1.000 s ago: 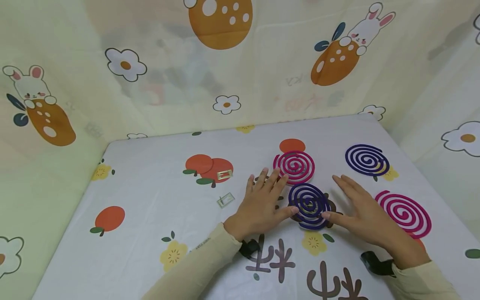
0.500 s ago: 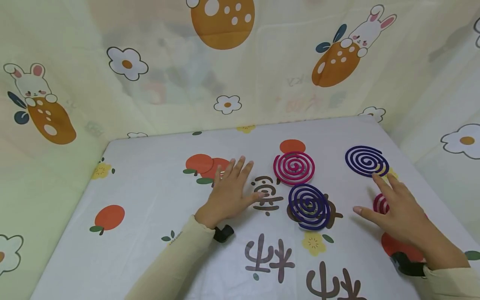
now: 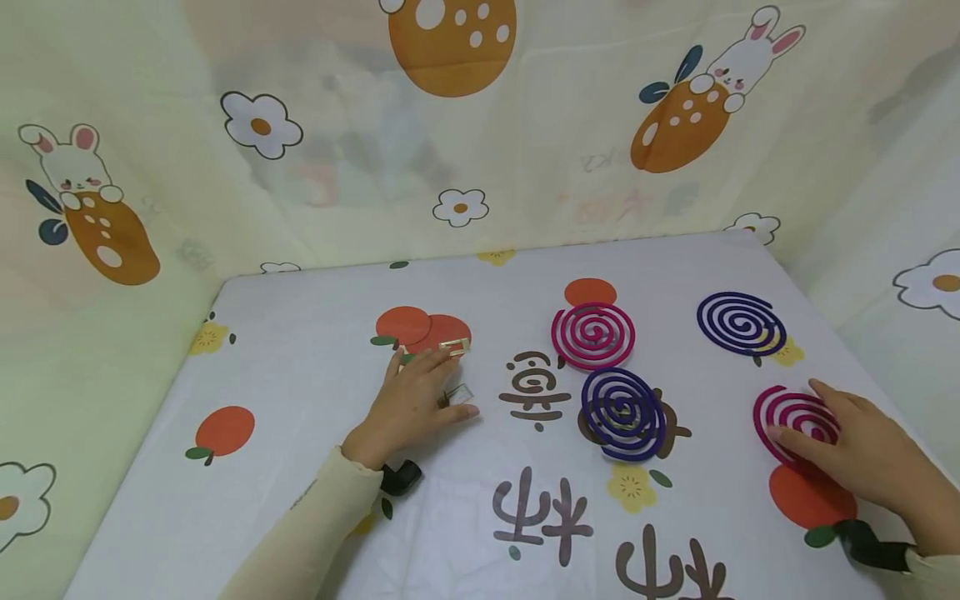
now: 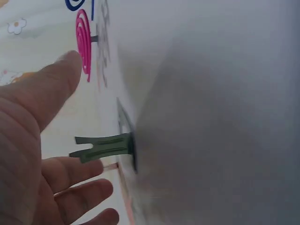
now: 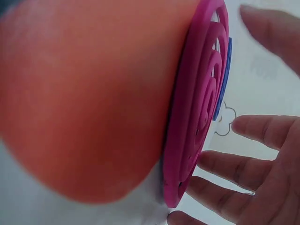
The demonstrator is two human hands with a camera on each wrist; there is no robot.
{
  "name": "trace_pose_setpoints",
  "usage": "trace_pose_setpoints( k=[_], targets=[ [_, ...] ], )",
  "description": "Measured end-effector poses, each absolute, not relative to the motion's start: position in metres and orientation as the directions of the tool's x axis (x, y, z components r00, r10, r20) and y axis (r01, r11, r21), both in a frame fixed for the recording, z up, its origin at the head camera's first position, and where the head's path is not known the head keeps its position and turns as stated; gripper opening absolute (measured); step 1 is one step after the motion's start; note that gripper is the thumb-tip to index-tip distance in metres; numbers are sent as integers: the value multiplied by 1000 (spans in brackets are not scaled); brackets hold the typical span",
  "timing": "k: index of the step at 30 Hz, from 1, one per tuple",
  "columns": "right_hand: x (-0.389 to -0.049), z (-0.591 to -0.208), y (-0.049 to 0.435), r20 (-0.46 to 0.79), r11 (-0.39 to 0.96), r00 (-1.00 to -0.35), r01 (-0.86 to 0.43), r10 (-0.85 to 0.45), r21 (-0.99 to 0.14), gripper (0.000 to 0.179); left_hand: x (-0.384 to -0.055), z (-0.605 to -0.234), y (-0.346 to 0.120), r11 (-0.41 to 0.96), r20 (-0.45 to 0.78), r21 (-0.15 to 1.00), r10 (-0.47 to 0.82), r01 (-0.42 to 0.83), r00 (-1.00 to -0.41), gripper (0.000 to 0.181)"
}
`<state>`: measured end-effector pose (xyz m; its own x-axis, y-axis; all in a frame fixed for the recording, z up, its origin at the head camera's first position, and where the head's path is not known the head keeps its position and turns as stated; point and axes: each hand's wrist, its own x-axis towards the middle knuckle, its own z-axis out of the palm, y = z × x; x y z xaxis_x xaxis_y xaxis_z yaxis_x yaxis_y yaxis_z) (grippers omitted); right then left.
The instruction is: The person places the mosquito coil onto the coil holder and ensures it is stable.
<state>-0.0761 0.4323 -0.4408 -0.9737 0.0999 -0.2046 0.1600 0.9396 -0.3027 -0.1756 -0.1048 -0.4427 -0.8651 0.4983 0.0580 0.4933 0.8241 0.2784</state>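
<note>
My left hand [image 3: 412, 408] is spread low over the table, beside a small thin metal coil stand [image 3: 461, 393]. In the left wrist view this stand's forked prong [image 4: 105, 146] rises between thumb and fingers, apparently ungripped. Just past the fingertips lies a second flat metal piece [image 3: 455, 347]. Over at the right, my right hand [image 3: 862, 450] reaches across a pink mosquito coil [image 3: 787, 406], covering part of it. The fingers look loosely extended around the coil's edge [image 5: 187, 108] in the right wrist view; whether they touch it I cannot tell.
A second pink coil [image 3: 594, 333] and a dark blue coil [image 3: 622, 408] sit close together near the middle. Another dark blue coil [image 3: 741, 323] lies at the back right. The white tablecloth [image 3: 300, 367] has printed fruit, flowers and characters. Patterned curtains [image 3: 360, 183] border the table.
From beside the middle dark blue coil, both hands have moved apart. The left has gone left to the small metal stand. The right has gone right, over the pink coil.
</note>
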Motion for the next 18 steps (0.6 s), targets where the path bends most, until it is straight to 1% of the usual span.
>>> trace_pose_setpoints(
  k=[5,11,18],
  targets=[
    [-77,-440,434,-215,946,-972,153,93,-285,100,-170,-444,-108,830,60,259,496,493,-866,50],
    [-76,-437,434,-209,945,-972,166,109,-283,90,-164,-442,-109,856,60,257,448,448,-892,37],
    [-76,-433,432,-247,932,-963,186,109,-312,86,-162,-443,-106,861,102,259,427,438,-899,27]
  ],
)
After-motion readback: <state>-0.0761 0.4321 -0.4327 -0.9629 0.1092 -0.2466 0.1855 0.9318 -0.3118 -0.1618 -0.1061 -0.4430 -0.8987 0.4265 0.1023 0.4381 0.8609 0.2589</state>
